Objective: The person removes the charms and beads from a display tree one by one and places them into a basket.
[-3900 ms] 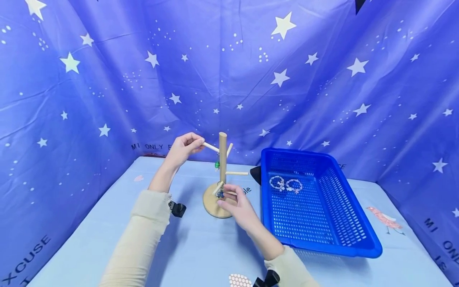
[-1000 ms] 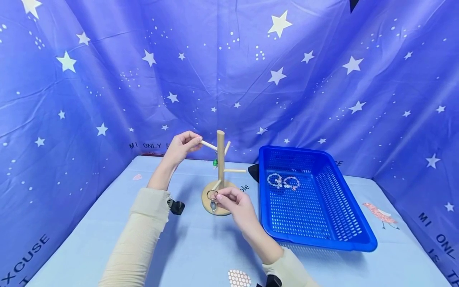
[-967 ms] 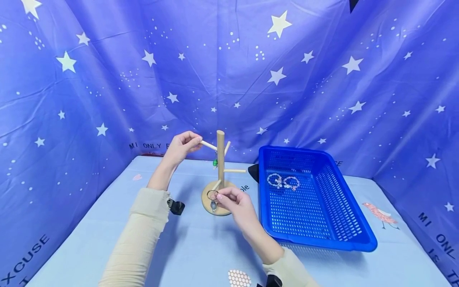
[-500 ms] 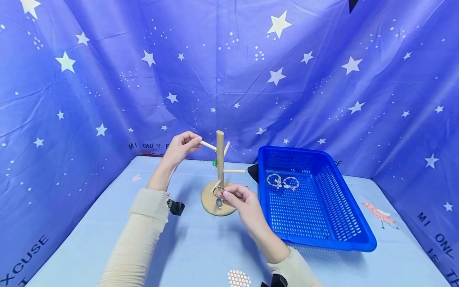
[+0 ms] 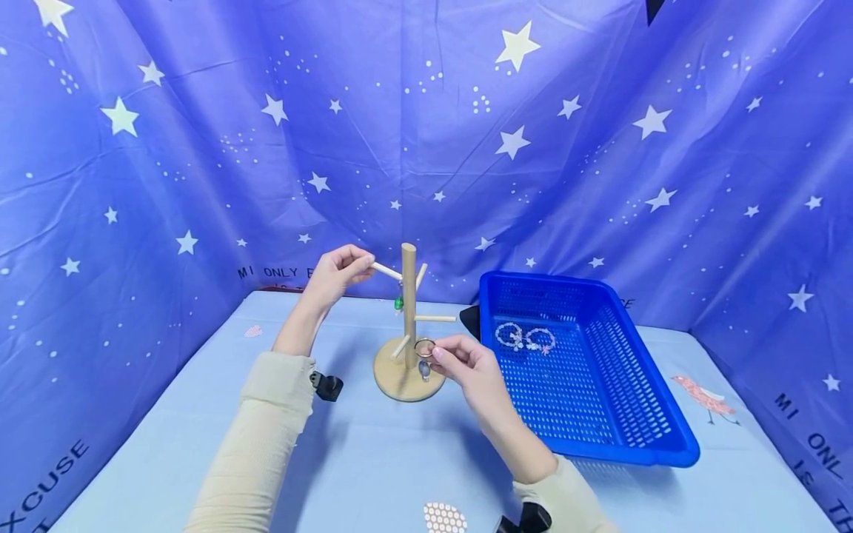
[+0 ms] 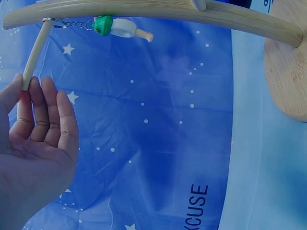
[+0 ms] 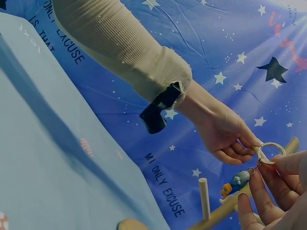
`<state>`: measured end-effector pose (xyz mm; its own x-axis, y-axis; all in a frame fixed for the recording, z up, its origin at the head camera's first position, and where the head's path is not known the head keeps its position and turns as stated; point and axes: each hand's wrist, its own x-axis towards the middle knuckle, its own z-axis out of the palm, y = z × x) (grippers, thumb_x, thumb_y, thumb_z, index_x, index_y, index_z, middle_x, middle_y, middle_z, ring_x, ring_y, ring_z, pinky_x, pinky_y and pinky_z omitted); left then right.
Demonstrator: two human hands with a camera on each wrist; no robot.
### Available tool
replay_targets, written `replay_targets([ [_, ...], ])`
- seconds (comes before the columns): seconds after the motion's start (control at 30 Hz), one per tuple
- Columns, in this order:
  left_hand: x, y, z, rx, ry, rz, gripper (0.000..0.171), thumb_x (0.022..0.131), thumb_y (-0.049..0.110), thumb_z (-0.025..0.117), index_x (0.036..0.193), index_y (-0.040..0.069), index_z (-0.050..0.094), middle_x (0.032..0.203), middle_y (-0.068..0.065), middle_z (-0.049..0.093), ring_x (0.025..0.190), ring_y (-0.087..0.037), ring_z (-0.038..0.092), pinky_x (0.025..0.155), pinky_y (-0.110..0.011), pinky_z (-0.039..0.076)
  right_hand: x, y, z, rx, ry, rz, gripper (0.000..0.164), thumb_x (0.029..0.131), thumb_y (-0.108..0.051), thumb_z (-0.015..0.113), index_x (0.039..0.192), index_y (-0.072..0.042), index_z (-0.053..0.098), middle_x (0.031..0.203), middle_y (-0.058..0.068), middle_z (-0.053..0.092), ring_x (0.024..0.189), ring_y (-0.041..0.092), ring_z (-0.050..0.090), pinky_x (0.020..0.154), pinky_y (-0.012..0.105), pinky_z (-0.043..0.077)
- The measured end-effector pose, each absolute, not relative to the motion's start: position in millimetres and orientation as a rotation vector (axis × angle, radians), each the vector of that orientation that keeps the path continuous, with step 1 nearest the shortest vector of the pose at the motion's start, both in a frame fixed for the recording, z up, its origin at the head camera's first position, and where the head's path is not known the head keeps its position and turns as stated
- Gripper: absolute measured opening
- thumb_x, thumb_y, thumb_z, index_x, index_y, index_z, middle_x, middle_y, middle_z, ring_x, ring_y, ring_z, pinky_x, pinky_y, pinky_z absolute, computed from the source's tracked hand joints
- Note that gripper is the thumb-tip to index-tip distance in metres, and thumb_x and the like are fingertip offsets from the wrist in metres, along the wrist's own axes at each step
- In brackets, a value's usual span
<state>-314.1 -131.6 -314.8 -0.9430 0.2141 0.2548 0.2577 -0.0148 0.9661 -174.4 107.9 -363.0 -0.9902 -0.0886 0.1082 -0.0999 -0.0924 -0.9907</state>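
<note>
My left hand (image 5: 341,275) pinches the tip of the upper left peg (image 5: 387,271) of a wooden peg stand (image 5: 409,311) with a round base. Close to the post on that peg hangs a keychain with a green-topped figure (image 6: 103,25), whose pale legs show in the left wrist view. Between thumb and fingers, my right hand (image 5: 476,374) holds a second keychain (image 5: 425,369) by its metal ring. Its grey-blue figure (image 7: 240,179), with an orange part, dangles below the ring. This keychain is just right of the post, off the short lower front peg (image 5: 400,346).
A blue plastic basket (image 5: 593,451) stands right of the stand, with two beaded bracelets (image 5: 509,337) inside near its left wall. A bare peg (image 5: 436,319) points from the post toward the basket. A dark object (image 5: 470,319) sits at the basket's left side.
The right hand has drawn the grey-blue keychain off the lower front peg, then carried it rightward past the post. The left hand keeps its pinch on the upper peg.
</note>
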Motion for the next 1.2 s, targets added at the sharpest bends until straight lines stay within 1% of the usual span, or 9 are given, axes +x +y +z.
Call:
replay_targets([
  [0.07, -313.3, -131.2, -314.6, -0.522, -2.180, -2.156, 0.017, 0.100, 0.008, 0.058, 0.088, 0.019, 0.064, 0.080, 0.012, 0.068, 0.080, -0.003, 0.069, 0.084, -0.019, 0.061, -175.3, 110.7, -361.9, 0.209, -2.101, 2.304, 0.017, 0.097, -0.004, 0.061, 0.109, 0.007, 0.064, 0.101, 0.005, 0.075, 0.089, 0.009, 0.071, 0.091, 0.033, 0.062],
  [0.13, -313.2, -131.3, -314.8, -0.522, -2.174, -2.161, 0.018, 0.100, 0.008, 0.059, 0.088, 0.019, 0.064, 0.080, 0.012, 0.068, 0.081, -0.004, 0.069, 0.084, -0.019, 0.061, -176.2, 113.4, -360.1, 0.197, -2.080, 2.318, 0.013, 0.097, -0.003, 0.061, 0.106, 0.005, 0.064, 0.098, 0.001, 0.075, 0.088, 0.010, 0.071, 0.088, 0.030, 0.063],
  [0.2, -313.3, -131.5, -315.1, -0.524, -2.169, -2.168, 0.018, 0.100, 0.007, 0.059, 0.087, 0.019, 0.064, 0.080, 0.012, 0.068, 0.081, -0.005, 0.069, 0.082, -0.017, 0.061, -177.3, 116.5, -358.1, 0.196, -2.066, 2.328, 0.012, 0.097, -0.004, 0.061, 0.105, 0.004, 0.064, 0.098, 0.001, 0.075, 0.090, 0.011, 0.072, 0.088, 0.030, 0.063],
  [0.47, -314.3, -132.0, -315.7, -0.528, -2.163, -2.172, 0.019, 0.100, 0.007, 0.058, 0.087, 0.020, 0.064, 0.079, 0.012, 0.068, 0.078, -0.001, 0.068, 0.080, -0.015, 0.061, -182.3, 132.7, -346.2, 0.203, -2.034, 2.345, 0.012, 0.098, -0.009, 0.062, 0.106, 0.001, 0.063, 0.098, -0.003, 0.075, 0.097, 0.012, 0.072, 0.091, 0.030, 0.062],
  [0.7, -315.8, -132.2, -317.2, -0.538, -2.163, -2.173, 0.019, 0.099, 0.007, 0.059, 0.087, 0.020, 0.066, 0.080, 0.012, 0.068, 0.079, -0.002, 0.069, 0.084, -0.017, 0.061, -188.7, 147.0, -334.4, 0.176, -2.029, 2.311, 0.009, 0.099, -0.007, 0.061, 0.105, -0.003, 0.065, 0.096, -0.006, 0.075, 0.094, 0.011, 0.073, 0.090, 0.029, 0.062],
  [0.83, -315.5, -132.4, -317.3, -0.544, -2.168, -2.165, 0.019, 0.100, 0.007, 0.059, 0.087, 0.020, 0.066, 0.080, 0.012, 0.068, 0.079, 0.000, 0.068, 0.083, -0.017, 0.061, -193.9, 156.3, -327.7, 0.166, -2.038, 2.273, 0.009, 0.099, -0.008, 0.060, 0.106, -0.005, 0.065, 0.095, -0.009, 0.074, 0.094, 0.008, 0.072, 0.090, 0.028, 0.062],
  [1.1, -315.8, -133.6, -317.6, -0.528, -2.179, -2.161, 0.018, 0.100, 0.009, 0.059, 0.088, 0.020, 0.066, 0.080, 0.012, 0.069, 0.081, -0.002, 0.069, 0.091, -0.025, 0.061, -210.6, 177.5, -309.8, 0.171, -2.014, 2.250, 0.006, 0.100, -0.011, 0.060, 0.101, -0.013, 0.065, 0.093, -0.011, 0.075, 0.092, 0.005, 0.073, 0.088, 0.025, 0.062],
  [1.2, -316.4, -132.9, -317.8, -0.534, -2.172, -2.170, 0.017, 0.099, 0.009, 0.060, 0.088, 0.020, 0.066, 0.081, 0.012, 0.069, 0.081, -0.003, 0.069, 0.090, -0.024, 0.061, -219.2, 187.2, -302.6, 0.175, -1.988, 2.251, 0.006, 0.100, -0.012, 0.060, 0.099, -0.015, 0.066, 0.093, -0.011, 0.075, 0.090, 0.004, 0.073, 0.087, 0.023, 0.062],
])
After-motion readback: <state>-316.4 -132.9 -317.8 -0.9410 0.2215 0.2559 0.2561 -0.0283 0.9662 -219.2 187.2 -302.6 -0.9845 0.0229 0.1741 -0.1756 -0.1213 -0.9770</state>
